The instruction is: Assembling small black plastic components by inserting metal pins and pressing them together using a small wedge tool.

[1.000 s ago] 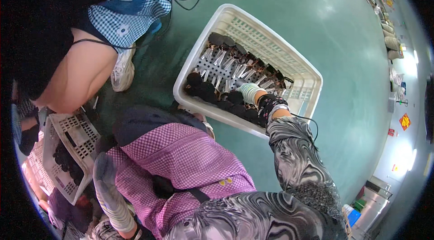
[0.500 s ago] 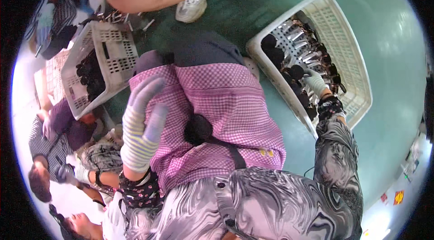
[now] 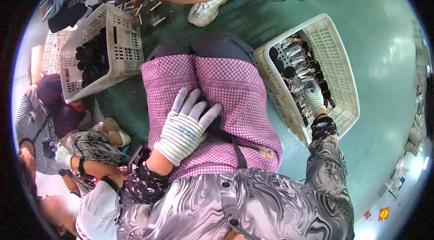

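My left hand (image 3: 183, 127), in a striped glove, lies over my lap with its fingers stretched and spread. Beneath it a dark thing is mostly covered, so its kind is hidden. My right hand (image 3: 314, 97), gloved too, reaches into the white plastic crate (image 3: 355, 97) on the right. Its fingers are bent in among shiny silver pieces (image 3: 296, 53) with dark ends; what they grip, if anything, cannot be made out. Close by, along the crate's left side, lie round black pieces (image 3: 289, 72). A pink checked apron (image 3: 239, 90) covers my lap.
Another white crate (image 3: 126, 52) with black pieces (image 3: 92, 61) stands at the left. Loose silver pieces (image 3: 159, 21) lie on the green floor. Ahead, another person's leg and white shoe (image 3: 209, 9) are near. At the lower left a co-worker's gloved hand (image 3: 61, 156) holds a dark piece.
My left hand has come down and to the right, from raised above my lap onto the dark thing there. My right hand stays in the crate; the whole view has shifted a little.
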A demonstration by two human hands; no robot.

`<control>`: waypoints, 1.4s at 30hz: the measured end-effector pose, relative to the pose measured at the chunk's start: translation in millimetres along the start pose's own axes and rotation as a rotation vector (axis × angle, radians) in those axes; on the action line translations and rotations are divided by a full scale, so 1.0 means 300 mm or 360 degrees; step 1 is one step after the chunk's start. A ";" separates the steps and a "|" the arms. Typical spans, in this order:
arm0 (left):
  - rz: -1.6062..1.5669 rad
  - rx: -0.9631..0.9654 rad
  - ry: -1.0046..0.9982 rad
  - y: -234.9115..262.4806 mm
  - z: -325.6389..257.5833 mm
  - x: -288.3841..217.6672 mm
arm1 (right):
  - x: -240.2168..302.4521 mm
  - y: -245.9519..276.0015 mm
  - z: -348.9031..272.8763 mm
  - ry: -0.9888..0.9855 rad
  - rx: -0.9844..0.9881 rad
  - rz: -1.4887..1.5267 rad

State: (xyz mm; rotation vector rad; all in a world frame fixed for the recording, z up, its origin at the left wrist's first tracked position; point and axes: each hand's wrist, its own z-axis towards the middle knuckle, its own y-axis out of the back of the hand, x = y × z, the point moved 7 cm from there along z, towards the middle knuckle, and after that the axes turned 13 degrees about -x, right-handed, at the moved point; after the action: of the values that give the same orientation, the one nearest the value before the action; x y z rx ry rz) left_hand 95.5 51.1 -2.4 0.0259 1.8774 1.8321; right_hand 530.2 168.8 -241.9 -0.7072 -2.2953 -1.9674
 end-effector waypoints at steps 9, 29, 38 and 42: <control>-0.0025 -0.0164 0.0064 0.085 -0.052 0.024 | 0.205 0.097 -0.002 0.0039 -0.0086 0.0243; 0.0129 0.0160 0.0177 0.018 0.021 0.032 | 0.223 -0.273 0.239 -0.0099 0.0529 -0.0443; 0.0142 0.0213 0.0183 0.000 0.068 0.023 | 0.140 -0.263 0.234 -0.0117 0.0157 -0.0392; 0.0190 0.0238 0.0161 0.003 0.036 0.038 | 0.171 -0.228 0.178 0.0038 0.0060 -0.0148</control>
State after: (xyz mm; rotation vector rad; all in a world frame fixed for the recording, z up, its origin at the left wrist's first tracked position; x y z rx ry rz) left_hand 89.3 65.4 -5.2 0.1012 2.1215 1.7964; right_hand 473.7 229.0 -299.7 -0.5809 -2.3855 -1.9528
